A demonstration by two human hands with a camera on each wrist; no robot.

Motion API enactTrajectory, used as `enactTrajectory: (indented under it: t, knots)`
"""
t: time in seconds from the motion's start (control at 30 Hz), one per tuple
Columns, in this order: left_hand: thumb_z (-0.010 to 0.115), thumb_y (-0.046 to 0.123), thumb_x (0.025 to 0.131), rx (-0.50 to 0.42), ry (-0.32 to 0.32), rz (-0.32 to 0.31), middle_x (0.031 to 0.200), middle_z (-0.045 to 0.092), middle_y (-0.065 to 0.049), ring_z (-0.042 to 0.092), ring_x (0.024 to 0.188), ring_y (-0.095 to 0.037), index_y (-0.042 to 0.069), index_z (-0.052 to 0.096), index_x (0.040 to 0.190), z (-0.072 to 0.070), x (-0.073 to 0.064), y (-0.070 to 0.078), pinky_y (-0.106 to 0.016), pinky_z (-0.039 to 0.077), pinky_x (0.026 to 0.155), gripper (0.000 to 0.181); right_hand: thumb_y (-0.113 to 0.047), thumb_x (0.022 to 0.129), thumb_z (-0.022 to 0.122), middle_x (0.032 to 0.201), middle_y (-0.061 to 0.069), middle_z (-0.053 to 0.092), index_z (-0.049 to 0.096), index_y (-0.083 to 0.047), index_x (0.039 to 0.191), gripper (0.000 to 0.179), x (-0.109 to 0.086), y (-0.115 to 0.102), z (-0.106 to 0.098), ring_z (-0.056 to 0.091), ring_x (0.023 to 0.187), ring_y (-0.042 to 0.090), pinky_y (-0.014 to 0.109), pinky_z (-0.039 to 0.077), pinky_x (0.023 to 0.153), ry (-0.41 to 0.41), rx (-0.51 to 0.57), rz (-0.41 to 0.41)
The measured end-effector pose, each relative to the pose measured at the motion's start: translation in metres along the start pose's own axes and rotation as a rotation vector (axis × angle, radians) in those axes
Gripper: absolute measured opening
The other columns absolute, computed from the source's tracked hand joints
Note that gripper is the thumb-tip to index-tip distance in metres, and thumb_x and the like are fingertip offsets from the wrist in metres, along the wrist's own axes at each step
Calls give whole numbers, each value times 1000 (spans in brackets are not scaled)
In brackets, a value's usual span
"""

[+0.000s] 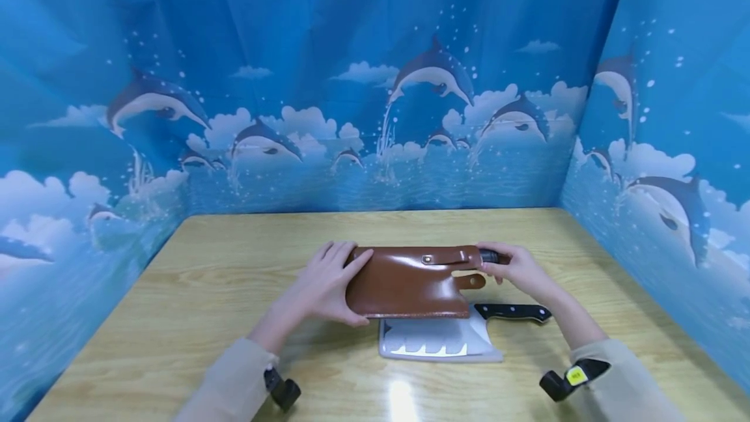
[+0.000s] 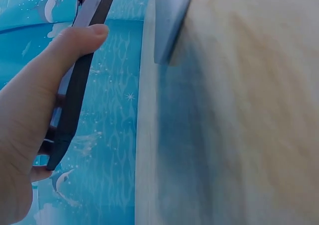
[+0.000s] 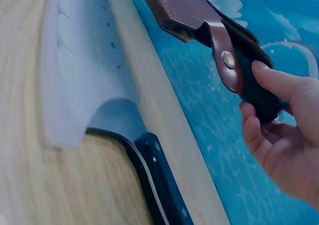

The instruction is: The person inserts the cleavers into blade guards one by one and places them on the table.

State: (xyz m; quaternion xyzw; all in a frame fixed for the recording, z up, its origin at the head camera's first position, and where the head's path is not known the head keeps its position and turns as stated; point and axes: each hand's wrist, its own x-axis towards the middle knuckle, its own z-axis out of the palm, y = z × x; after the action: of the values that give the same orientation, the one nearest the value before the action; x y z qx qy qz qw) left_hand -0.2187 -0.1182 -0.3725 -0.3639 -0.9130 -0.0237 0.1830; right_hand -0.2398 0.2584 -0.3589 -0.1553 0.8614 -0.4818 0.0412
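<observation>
A brown leather knife sheath is held level above the table. My left hand grips its left end, thumb on the near edge and fingers over the far one. A dark knife handle sticks out of the sheath's right side, and my right hand pinches it between thumb and fingers. The blade is hidden in the leather. In the right wrist view a strap with a metal snap lies against the handle. Partly beneath the sheath in the head view is a broad cleaver with a black riveted handle.
The cleaver lies flat on a light wood-grain table, its handle pointing right. Blue curtains printed with dolphins stand behind the table and along both sides. Each wrist carries a small black camera.
</observation>
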Motion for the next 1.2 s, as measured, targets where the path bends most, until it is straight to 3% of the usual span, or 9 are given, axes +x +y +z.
enactTrajectory:
  t: [0.27,0.53,0.7,0.83,1.0,1.2]
  knots:
    - [69,73,58,-110,-129,-52,142,36,-18,34,130,-32,16,27,149,8,38,5,-51,23,109,115,-11,88,62,92,2,62,43,13,129,51,5,14,-24,58,74,8,32,52,70,77,89,27]
    - [63,76,61,-72,-200,-45,145,32,-19,31,134,-32,16,23,150,22,76,10,-47,20,112,115,-10,89,61,91,-2,60,42,15,129,51,13,35,-47,57,78,5,27,52,69,109,50,6]
    - [64,74,63,-93,-249,-60,147,30,-21,29,135,-34,15,21,150,39,94,15,-46,19,113,114,-9,90,58,96,5,58,37,19,130,53,21,52,-54,57,78,3,23,53,71,121,77,67]
    - [67,72,62,-109,-293,-89,147,30,-20,29,136,-32,16,21,150,51,102,18,-43,19,113,114,-10,92,56,97,6,58,36,21,128,52,28,65,-56,57,79,4,23,53,73,109,114,137]
    - [68,71,62,-151,-320,-115,148,30,-19,29,136,-30,17,23,150,62,106,21,-41,21,113,113,-13,93,56,93,2,59,39,18,128,50,31,80,-57,56,79,5,26,52,73,87,82,201]
    - [69,71,62,-187,-351,-135,150,27,-17,26,138,-30,18,23,150,69,106,23,-43,20,113,113,-15,92,58,103,13,61,38,16,130,53,31,87,-54,59,77,11,31,52,71,63,29,243]
